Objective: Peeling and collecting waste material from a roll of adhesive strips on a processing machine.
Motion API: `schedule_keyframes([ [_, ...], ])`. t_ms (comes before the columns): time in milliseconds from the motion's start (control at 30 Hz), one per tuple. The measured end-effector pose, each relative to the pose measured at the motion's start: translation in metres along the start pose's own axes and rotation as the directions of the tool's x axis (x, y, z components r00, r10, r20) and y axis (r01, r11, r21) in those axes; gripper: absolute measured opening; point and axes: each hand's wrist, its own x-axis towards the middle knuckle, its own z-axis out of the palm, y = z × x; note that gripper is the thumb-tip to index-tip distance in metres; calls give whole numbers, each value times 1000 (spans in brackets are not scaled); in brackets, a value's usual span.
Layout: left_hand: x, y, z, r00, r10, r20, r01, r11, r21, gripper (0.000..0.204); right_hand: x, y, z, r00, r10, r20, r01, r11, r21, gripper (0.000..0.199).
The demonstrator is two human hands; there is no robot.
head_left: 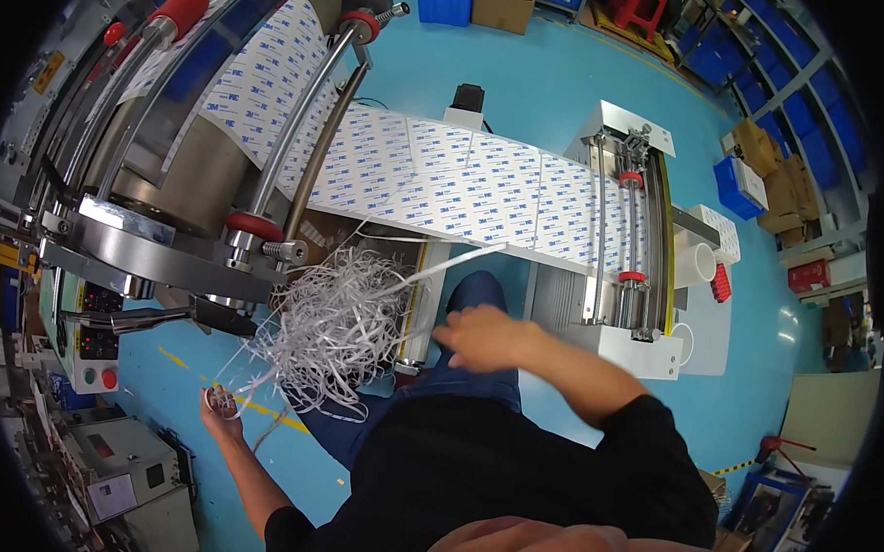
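Observation:
A big tangled heap of thin white waste strips (341,314) lies at the middle left, against my leg and below the machine's roller. My left hand (221,405) is at the heap's lower left, its fingers closed round several looped strips that trail back to the heap. To the right of the heap, my right hand (483,338) hovers over my thigh, fingers toward the strips. Those fingers are smeared and partly hidden, so their grip is unclear. One longer white strip slants up from the heap toward the printed white sheet web (439,184).
On the left, the web meets a large metal roller (190,168) with rods and red collars. At right it runs into a roller unit (621,231). A control box with buttons (99,351) stands at lower left. Blue bins (741,186) and cartons line the right side.

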Motion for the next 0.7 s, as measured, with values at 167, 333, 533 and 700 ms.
schedule_keyframes([
  [167,-38,8,18,996,-28,79,34,997,-75,37,39,-32,33,944,-44,-327,229,802,552,37],
  [333,-48,11,5,992,-44,122,56,994,-95,41,124,12,71,924,362,-124,62,177,982,37],
  [533,-50,5,-9,984,-80,159,101,987,-123,40,163,-10,21,819,330,-468,570,-388,724,40],
  [700,-51,8,-11,990,-88,110,97,992,-77,39,175,-22,10,816,317,-483,577,-429,695,32],
])
